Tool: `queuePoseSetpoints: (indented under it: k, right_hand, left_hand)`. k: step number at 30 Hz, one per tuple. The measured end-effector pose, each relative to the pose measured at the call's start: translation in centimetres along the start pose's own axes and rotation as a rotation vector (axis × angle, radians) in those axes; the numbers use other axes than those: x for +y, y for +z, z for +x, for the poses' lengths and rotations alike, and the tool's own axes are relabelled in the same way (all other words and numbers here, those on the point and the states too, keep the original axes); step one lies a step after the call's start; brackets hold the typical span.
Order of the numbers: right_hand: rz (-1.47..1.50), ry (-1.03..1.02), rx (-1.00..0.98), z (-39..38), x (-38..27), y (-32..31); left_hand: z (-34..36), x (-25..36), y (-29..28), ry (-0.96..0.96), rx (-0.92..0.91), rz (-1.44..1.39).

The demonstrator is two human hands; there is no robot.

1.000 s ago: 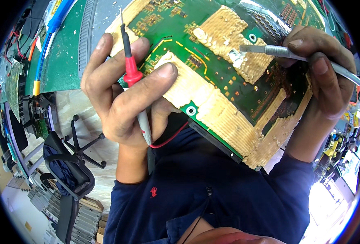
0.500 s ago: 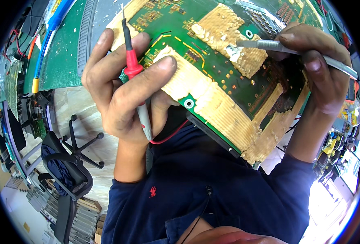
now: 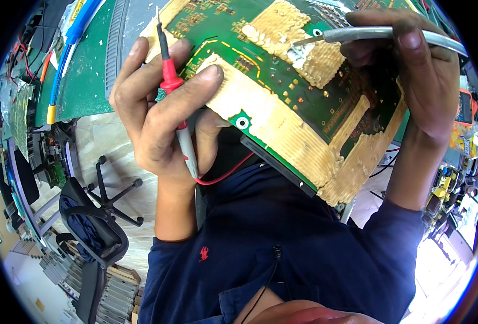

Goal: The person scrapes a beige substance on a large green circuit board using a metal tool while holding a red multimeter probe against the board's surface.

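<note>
A green circuit board [image 3: 304,103], tilted in front of me, carries thick ridged strips of tan coating [image 3: 282,143]. My left hand [image 3: 155,116] grips its left edge, thumb pressed on a tan strip. That same hand also holds a red and grey test probe [image 3: 172,81] between its fingers, metal tip pointing up, with a red lead at its lower end. My right hand [image 3: 425,81] is closed around the silvery handle of a craft knife [image 3: 352,34]. The knife's blade lies at a whitish, broken patch [image 3: 301,53] in the upper tan coating; exact contact is hard to tell.
Beyond the board is a green work mat [image 3: 79,89] with a blue cable [image 3: 61,65] ending in a yellow tip. An orange-edged meter [image 3: 465,107] sits at the right. A black office chair [image 3: 96,221] stands on the floor at lower left.
The board and my left hand have shifted slightly up and left in the picture. My right hand has turned the knife flatter, and its blade now shows at the whitish patch.
</note>
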State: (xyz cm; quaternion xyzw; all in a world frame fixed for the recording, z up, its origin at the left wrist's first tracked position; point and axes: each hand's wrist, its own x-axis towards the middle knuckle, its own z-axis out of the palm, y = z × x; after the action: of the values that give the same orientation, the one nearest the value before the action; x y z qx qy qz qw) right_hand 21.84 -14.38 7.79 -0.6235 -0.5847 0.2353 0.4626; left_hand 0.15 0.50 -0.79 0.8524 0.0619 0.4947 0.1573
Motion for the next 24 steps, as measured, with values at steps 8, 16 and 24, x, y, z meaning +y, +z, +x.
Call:
queuePoseSetpoints:
  k: [8,16,24]
  right_hand:
    - [-0.024,-0.075,0.019,-0.2,-0.2,0.0]
    - [-0.19,-0.206,-0.054,-0.2,0.0,-1.3]
    - [-0.125,-0.201,-0.16,0.5,0.3,-1.6]
  left_hand:
    - [0.1,0.1,-0.1,-0.004,-0.013,0.001]
    - [0.0,0.0,0.0,-0.006,0.0,-0.002]
    - [0.0,-0.1,-0.1,-0.002,-0.004,-0.015]
